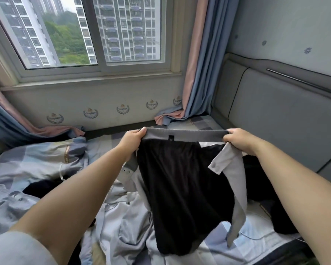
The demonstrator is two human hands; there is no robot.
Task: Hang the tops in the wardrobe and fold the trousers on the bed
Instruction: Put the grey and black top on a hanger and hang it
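A pair of dark trousers (182,188) with a grey waistband and grey pocket linings turned outward hangs over the bed (214,243). My left hand (132,138) grips the waistband's left end. My right hand (239,139) grips its right end, so the band is stretched flat between them. The legs droop down onto the checked bedding. Another dark garment (264,188) lies on the bed behind my right forearm. A further dark garment (42,188) lies to the left of my left forearm.
A crumpled checked duvet (36,159) covers the bed's left side. A padded grey headboard (281,115) runs along the right. The window (92,31) and wall are ahead, with blue and pink curtains (195,73) hanging down to the mattress. No wardrobe is in view.
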